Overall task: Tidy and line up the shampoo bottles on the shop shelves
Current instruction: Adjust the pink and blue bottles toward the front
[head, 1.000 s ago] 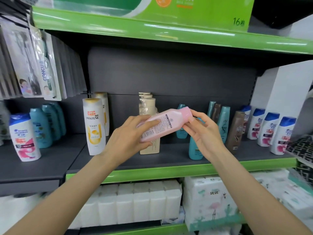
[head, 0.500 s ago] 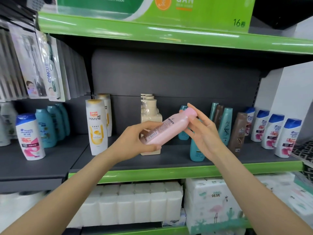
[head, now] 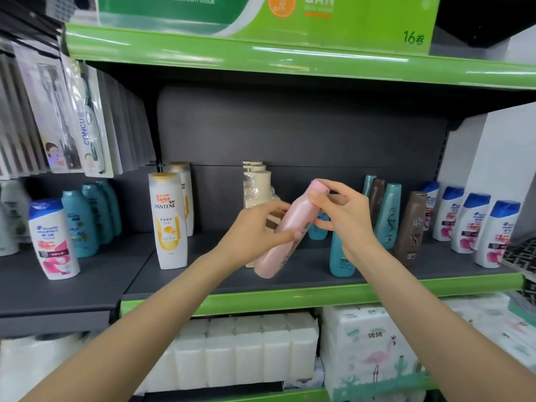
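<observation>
The light is bright and comes from above. The green shelf edge [head: 290, 56] shows white glare. Under it lies deep shadow. The wide lens bends the edges, and the hands look blurred.

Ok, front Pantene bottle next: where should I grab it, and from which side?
Grip the Pantene bottle around its midsection, coming from the front. It stands upright at the front of its row with open shelf on both sides, and its flat face looks outward, so fingers can wrap the narrow sides.
</observation>
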### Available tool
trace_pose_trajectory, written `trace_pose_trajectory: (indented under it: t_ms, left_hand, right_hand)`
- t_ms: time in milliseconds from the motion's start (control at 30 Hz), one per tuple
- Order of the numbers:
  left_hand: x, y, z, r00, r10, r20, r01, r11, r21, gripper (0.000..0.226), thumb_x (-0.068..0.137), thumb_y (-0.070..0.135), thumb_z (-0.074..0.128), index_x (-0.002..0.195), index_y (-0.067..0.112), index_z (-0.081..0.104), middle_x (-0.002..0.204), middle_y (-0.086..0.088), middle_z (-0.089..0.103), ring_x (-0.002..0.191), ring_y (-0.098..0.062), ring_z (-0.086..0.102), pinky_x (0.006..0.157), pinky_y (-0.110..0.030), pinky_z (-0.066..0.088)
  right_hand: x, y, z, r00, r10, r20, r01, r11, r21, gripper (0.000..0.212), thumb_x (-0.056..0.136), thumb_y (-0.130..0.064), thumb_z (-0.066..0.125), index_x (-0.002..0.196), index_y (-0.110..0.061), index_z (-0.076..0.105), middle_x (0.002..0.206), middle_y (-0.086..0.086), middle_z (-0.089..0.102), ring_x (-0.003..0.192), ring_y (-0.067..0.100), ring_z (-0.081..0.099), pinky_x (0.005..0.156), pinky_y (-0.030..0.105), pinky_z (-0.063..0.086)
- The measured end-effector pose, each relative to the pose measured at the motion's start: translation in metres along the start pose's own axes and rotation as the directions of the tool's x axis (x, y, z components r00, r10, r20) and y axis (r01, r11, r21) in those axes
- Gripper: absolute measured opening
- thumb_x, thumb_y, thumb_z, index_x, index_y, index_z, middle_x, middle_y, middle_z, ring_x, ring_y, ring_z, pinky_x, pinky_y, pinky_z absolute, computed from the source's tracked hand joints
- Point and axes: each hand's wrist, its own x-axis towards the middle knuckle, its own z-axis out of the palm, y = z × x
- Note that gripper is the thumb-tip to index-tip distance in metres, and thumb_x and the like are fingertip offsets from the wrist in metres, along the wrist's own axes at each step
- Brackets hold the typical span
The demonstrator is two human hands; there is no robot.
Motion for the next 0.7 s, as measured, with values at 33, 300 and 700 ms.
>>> trace_pose_trajectory:
  t_ms: [33, 300, 700]
  left_hand:
    - [0.003, 0.002, 0.001, 0.999, 0.013, -0.049, -0.013, 1.0, -0.004, 0.043, 0.075, 0.031, 0.075, 0.115, 0.028, 0.06, 0.104, 0.012, 0.065, 0.089, -0.005, 0.062, 0.078, -0.019, 0.05]
    - [0.035, -0.001, 0.022, 0.991, 0.024, -0.133, -0.022, 1.0, 0.016, 0.033, 0.077, 0.024, 0.07, 0.107, 0.023, 0.057, 0.088, 0.009, 0.064, 0.081, -0.011, 0.062, 0.077, -0.04, 0.054]
    - [0.119, -0.019, 0.077, 0.98, -0.023, -0.198, 0.032, 0.999, 0.04, 0.04, 0.078, 0.016, 0.072, 0.115, 0.017, 0.057, 0.106, -0.001, 0.064, 0.092, -0.012, 0.057, 0.078, -0.025, 0.045]
  right_hand:
    - [0.001, 0.0, 0.003, 1.0, -0.007, -0.013, 0.007, 0.999, -0.032, 0.027, 0.082, -0.017, 0.071, 0.109, -0.02, 0.067, 0.099, 0.009, 0.069, 0.095, 0.019, 0.066, 0.072, 0.035, 0.059]
    - [0.032, -0.006, -0.012, 0.99, -0.121, 0.077, 0.141, 0.913, -0.383, 0.035, 0.082, -0.025, 0.07, 0.116, -0.02, 0.065, 0.101, 0.005, 0.071, 0.095, 0.016, 0.067, 0.078, 0.037, 0.059]
    - [0.128, 0.015, -0.072, 0.952, -0.07, 0.297, 0.187, 0.903, -0.388, 0.033, 0.087, -0.006, 0.062, 0.12, -0.007, 0.062, 0.115, 0.01, 0.066, 0.102, 0.015, 0.064, 0.088, 0.031, 0.054]
